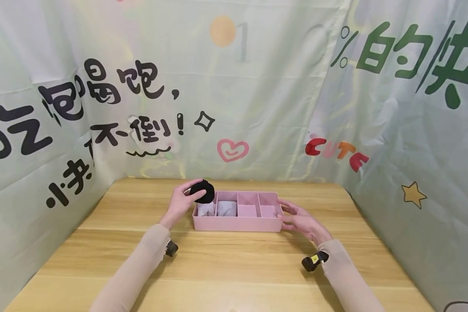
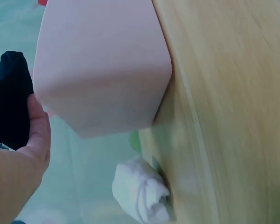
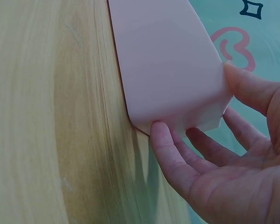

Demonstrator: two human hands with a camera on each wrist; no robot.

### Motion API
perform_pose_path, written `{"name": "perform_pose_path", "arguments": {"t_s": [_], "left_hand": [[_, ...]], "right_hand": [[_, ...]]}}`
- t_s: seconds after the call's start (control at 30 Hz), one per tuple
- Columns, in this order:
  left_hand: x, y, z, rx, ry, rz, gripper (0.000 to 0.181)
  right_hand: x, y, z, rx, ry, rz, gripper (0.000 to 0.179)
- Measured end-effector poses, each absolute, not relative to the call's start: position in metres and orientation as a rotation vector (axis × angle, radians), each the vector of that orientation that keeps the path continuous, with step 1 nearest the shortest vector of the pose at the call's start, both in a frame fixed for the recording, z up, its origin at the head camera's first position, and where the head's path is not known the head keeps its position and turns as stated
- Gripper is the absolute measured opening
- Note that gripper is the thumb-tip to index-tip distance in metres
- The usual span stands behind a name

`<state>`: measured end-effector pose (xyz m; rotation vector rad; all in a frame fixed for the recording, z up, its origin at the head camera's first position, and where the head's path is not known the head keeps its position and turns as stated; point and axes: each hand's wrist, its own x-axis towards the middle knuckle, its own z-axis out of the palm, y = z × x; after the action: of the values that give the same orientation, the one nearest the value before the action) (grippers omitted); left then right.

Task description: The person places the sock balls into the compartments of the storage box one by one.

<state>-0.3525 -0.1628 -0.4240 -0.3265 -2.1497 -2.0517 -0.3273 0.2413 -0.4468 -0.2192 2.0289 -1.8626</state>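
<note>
A rolled-up black sock (image 1: 202,192) is pinched between the thumb and fingers of my left hand (image 1: 180,203), above the left end of a pink divided box (image 1: 238,224). The box's leftmost compartment holds a whitish rolled cloth (image 1: 206,209), and the one beside it a pale grey rolled cloth (image 1: 227,209). No item shows in the two right compartments. My right hand (image 1: 302,221) holds the box's right end, its thumb and fingers spread around the corners. In the right wrist view, the fingertips (image 3: 160,128) touch the pink wall.
A white rolled cloth (image 2: 140,190) lies on the wooden table (image 1: 234,264) past the box's left end, seen in the left wrist view. Printed fabric curtains (image 1: 265,99) stand around the back and sides of the table.
</note>
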Motion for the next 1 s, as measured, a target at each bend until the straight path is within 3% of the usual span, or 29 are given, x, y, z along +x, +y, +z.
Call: {"name": "perform_pose_path", "arguments": {"t_s": [1.0], "left_hand": [[-0.351,-0.103,-0.432,-0.6,-2.29,-1.924,0.06]], "right_hand": [[-0.327,0.243,-0.448,-0.23,2.012,-1.883,0.069]]}}
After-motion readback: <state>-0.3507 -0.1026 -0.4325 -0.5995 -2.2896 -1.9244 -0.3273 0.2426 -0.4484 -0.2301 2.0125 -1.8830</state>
